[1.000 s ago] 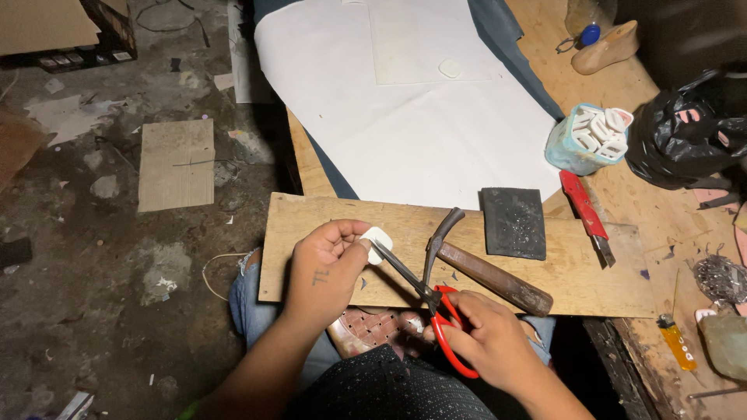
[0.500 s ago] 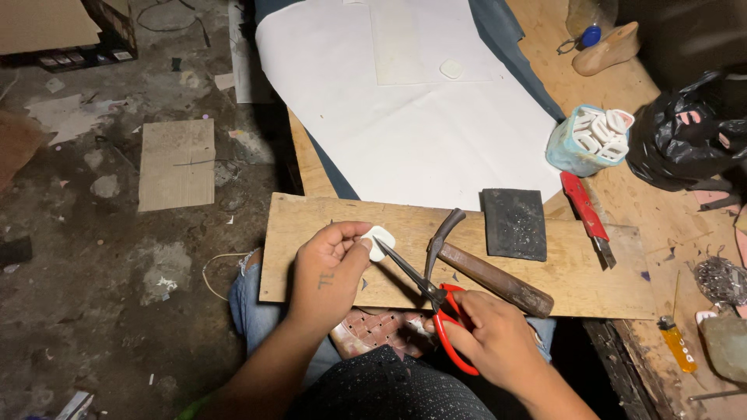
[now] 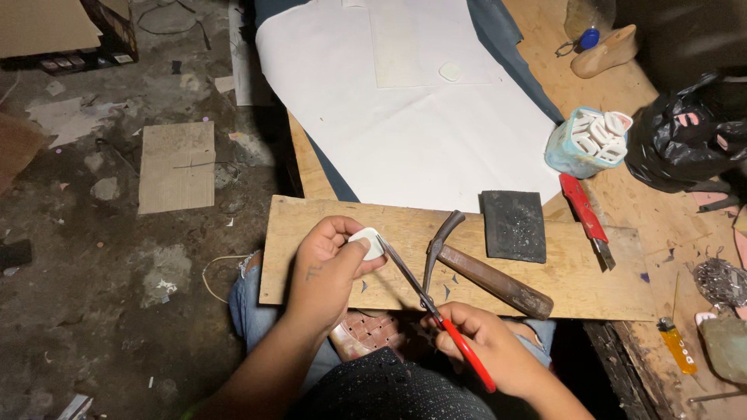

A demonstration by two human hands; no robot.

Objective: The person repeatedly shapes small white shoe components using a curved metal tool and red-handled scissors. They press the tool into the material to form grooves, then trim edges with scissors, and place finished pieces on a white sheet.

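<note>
Two hands | left hand (image 3: 331, 264) grasps white piece (image 3: 368, 242), half-hidden | right hand (image 3: 490, 350) clenches scissors (image 3: 436, 311)

wooden board (image 3: 311, 233); hammer (image 3: 482, 272); dark block (image 3: 513, 225)

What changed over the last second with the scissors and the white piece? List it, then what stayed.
The scissors in the right hand have closed: earlier the blades gaped wide, now they lie nearly together with the tips at the white piece. The left hand still pinches that piece. Hammer, dark block and wooden board stayed put.
</note>
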